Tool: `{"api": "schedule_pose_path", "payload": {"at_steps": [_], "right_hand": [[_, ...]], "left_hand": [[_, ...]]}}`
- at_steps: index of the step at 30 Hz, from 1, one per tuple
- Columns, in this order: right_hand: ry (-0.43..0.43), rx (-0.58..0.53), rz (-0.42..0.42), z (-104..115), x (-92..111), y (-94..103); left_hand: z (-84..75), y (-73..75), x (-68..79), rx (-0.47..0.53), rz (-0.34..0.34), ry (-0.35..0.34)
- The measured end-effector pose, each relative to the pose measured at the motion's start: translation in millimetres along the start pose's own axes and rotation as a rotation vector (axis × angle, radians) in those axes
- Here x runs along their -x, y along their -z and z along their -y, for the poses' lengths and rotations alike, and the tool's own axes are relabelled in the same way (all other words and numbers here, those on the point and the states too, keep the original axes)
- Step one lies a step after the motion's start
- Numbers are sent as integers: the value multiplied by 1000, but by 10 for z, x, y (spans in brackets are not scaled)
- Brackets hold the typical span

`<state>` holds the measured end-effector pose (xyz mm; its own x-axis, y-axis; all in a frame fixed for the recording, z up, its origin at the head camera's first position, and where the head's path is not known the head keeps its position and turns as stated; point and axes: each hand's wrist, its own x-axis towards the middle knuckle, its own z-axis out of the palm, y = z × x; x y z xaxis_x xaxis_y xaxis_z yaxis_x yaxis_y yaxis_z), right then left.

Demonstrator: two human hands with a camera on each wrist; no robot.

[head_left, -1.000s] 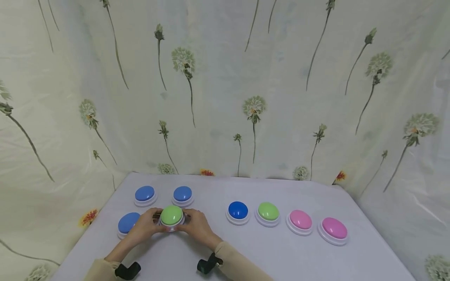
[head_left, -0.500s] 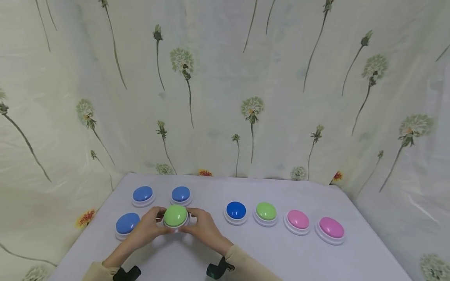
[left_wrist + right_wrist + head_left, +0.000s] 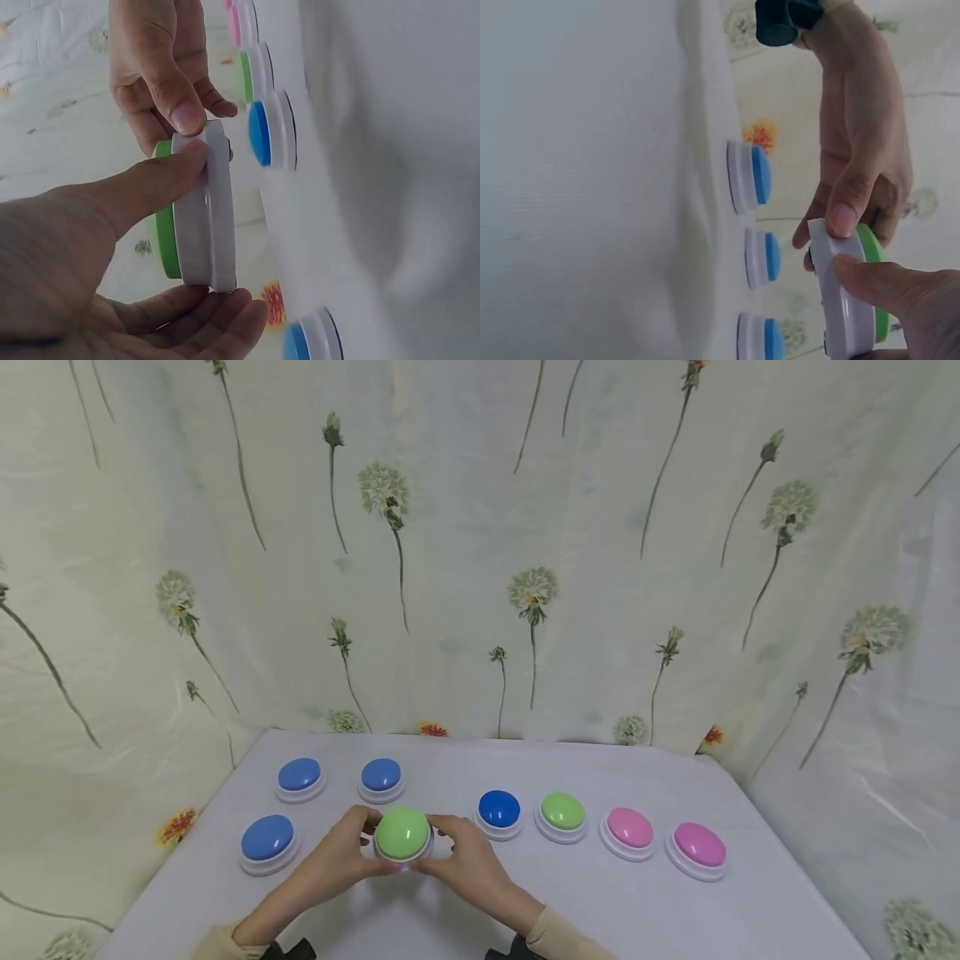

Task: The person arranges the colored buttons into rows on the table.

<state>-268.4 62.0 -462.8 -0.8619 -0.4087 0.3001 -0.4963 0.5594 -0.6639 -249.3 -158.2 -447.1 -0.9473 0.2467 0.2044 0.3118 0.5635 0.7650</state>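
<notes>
Both hands hold one round push button with a green dome [image 3: 402, 833] and a white base, raised above the white table. My left hand [image 3: 339, 858] grips its left side, thumb along the near edge of the base and fingers behind. From the other side my right hand [image 3: 480, 870] grips the base the same way. In the left wrist view the white base [image 3: 202, 214] stands edge-on between thumb and fingers, clear of the tabletop. The right wrist view shows both thumbs pressed on the base rim [image 3: 844, 296], close together.
Three blue buttons, a back-left one [image 3: 299, 774], a second [image 3: 381, 775] and a nearer one [image 3: 267, 838], stand at left. Rightward sit a darker blue button [image 3: 499, 809], a green one [image 3: 562, 812] and two pink ones [image 3: 629, 828]. A floral curtain [image 3: 450, 543] hangs behind the table [image 3: 600, 910].
Both hands have lifted the green button and carried it to the right, nearer the person. The blue button at near left now shows fully. The other buttons stay in place on the table.
</notes>
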Motion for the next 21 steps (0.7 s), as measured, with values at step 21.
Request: {"api": "schedule_pose_path", "payload": {"at_steps": [21], "right_hand": [[-115, 90, -23, -562, 665, 561]], "left_hand": [[-345, -880, -211, 0, 182, -26]]}}
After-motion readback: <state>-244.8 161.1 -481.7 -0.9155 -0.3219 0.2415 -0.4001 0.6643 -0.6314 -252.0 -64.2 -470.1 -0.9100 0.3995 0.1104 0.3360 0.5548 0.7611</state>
